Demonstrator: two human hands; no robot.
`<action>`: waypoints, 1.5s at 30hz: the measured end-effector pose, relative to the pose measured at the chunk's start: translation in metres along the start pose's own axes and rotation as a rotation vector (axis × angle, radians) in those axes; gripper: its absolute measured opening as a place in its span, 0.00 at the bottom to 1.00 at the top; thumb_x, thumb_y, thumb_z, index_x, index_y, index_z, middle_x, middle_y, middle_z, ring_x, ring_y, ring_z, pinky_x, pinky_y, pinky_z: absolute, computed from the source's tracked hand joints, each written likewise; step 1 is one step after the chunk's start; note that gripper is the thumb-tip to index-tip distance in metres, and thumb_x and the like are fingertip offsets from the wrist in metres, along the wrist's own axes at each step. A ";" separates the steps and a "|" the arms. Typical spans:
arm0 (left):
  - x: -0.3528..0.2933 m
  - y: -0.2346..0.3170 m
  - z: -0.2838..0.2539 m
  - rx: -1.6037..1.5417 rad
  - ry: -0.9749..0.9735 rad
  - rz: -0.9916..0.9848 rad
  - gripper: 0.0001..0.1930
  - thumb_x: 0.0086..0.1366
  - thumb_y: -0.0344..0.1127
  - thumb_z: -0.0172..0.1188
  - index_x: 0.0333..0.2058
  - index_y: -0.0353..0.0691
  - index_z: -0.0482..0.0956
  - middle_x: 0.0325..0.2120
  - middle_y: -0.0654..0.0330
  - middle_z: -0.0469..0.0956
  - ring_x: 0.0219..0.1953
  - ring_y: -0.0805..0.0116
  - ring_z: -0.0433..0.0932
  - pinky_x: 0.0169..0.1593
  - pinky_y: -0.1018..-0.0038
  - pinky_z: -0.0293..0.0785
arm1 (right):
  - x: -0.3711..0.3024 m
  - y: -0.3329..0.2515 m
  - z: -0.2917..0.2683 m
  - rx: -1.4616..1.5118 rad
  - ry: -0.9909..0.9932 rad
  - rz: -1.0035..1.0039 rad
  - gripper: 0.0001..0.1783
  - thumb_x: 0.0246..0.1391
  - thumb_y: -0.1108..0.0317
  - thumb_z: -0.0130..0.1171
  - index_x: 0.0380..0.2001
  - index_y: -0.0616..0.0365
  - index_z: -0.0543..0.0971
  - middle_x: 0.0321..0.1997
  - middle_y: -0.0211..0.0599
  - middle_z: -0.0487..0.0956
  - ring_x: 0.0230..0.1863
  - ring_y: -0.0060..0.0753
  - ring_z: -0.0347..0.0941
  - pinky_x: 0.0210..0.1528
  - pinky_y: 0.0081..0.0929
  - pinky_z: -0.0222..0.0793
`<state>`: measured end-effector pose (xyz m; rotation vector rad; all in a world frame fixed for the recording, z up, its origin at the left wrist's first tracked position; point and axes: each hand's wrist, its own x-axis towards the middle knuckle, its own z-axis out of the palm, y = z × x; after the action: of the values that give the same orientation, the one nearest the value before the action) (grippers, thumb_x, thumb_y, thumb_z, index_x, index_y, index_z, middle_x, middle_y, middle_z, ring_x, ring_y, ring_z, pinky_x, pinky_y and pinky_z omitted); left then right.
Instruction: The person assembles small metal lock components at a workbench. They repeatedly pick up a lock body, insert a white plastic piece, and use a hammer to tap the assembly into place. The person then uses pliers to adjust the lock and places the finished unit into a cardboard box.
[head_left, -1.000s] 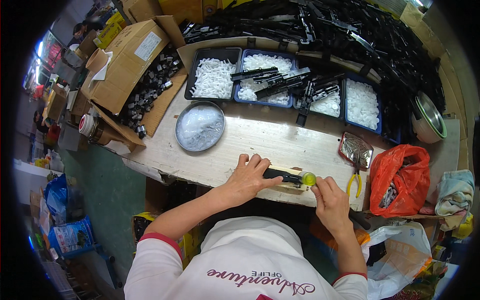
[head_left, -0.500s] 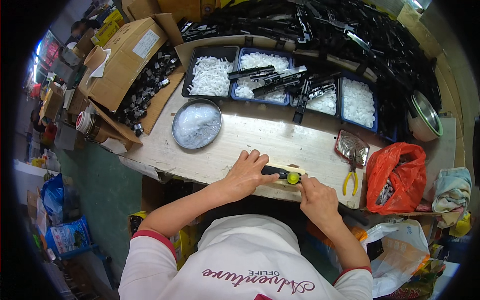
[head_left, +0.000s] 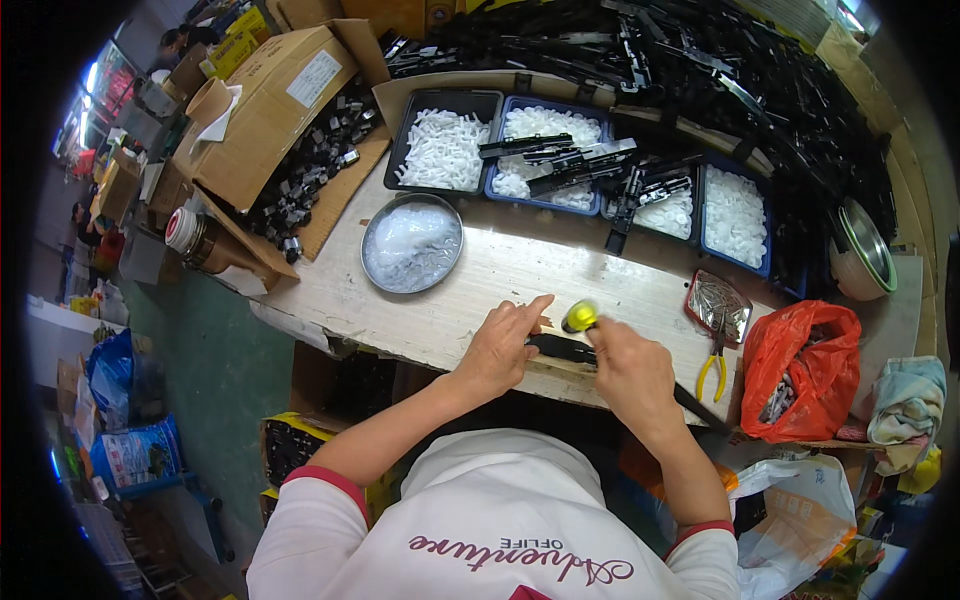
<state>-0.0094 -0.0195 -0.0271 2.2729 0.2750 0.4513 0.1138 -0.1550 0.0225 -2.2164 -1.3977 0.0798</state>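
Observation:
My left hand (head_left: pixel 500 345) is at the near edge of the table, closed on one end of a long black part (head_left: pixel 562 348), with its index finger stretched out above it. That part lies across a pale block or strip at the table edge; my fingers hide its left end. In my right hand (head_left: pixel 634 375) is a small hammer with a yellow head (head_left: pixel 580 316), slightly smeared by motion. Its head hangs just above and beyond the black part, apart from it. A dark handle (head_left: pixel 700 406) sticks out behind my right hand.
Behind stand trays (head_left: pixel 446 150) of small white plastic pieces, black assemblies (head_left: pixel 580 165) resting over them. A round metal dish (head_left: pixel 412 243), yellow-handled pliers (head_left: pixel 712 374), a pin packet (head_left: pixel 718 305) and a red bag (head_left: pixel 800 370) lie around. A cardboard box (head_left: pixel 270 110) stands left.
My right hand has lifted the hammer; its yellow head rose off the black part and away from me. My left index finger has lifted from the part. The whole view has shifted slightly.

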 end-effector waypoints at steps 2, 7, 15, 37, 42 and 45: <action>-0.004 -0.001 0.005 0.040 0.065 0.005 0.35 0.43 0.19 0.59 0.53 0.37 0.59 0.37 0.55 0.72 0.37 0.59 0.68 0.43 0.67 0.61 | 0.007 -0.012 -0.011 0.098 0.115 0.004 0.09 0.53 0.66 0.49 0.26 0.61 0.70 0.19 0.44 0.73 0.17 0.48 0.71 0.20 0.37 0.66; -0.018 -0.003 0.004 0.152 0.281 0.030 0.37 0.42 0.24 0.62 0.54 0.37 0.58 0.45 0.53 0.67 0.45 0.57 0.64 0.47 0.65 0.55 | 0.021 -0.009 0.001 -0.048 -0.106 -0.001 0.11 0.54 0.65 0.47 0.26 0.62 0.70 0.18 0.45 0.74 0.18 0.48 0.72 0.21 0.38 0.67; -0.029 -0.006 -0.006 0.118 0.151 -0.058 0.41 0.41 0.25 0.64 0.56 0.39 0.54 0.50 0.53 0.63 0.50 0.55 0.61 0.52 0.63 0.53 | 0.016 -0.002 0.017 -0.073 -0.132 -0.020 0.11 0.53 0.64 0.49 0.24 0.60 0.70 0.18 0.43 0.74 0.18 0.45 0.72 0.20 0.37 0.66; 0.006 0.013 0.012 0.178 -0.038 0.124 0.34 0.43 0.26 0.63 0.53 0.39 0.63 0.41 0.57 0.69 0.45 0.58 0.63 0.50 0.66 0.52 | -0.029 0.039 0.010 -0.168 0.137 0.298 0.12 0.45 0.74 0.53 0.37 0.64 0.72 0.30 0.42 0.71 0.33 0.42 0.69 0.31 0.34 0.67; 0.018 0.005 0.022 0.072 -0.085 0.267 0.25 0.48 0.24 0.59 0.48 0.37 0.69 0.37 0.57 0.69 0.39 0.61 0.67 0.46 0.69 0.59 | -0.051 0.076 0.007 -0.240 0.318 0.281 0.14 0.41 0.76 0.54 0.35 0.65 0.71 0.38 0.46 0.68 0.41 0.47 0.64 0.40 0.38 0.63; 0.022 0.005 0.005 -0.262 -0.011 0.055 0.22 0.53 0.23 0.55 0.49 0.35 0.68 0.38 0.57 0.69 0.38 0.65 0.70 0.44 0.73 0.65 | -0.066 0.096 -0.013 -0.417 0.328 0.479 0.11 0.42 0.75 0.54 0.32 0.65 0.71 0.38 0.47 0.68 0.42 0.48 0.63 0.42 0.40 0.61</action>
<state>0.0127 -0.0188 -0.0215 2.0302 0.1388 0.4736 0.1666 -0.2492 -0.0242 -2.7106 -0.7354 -0.4271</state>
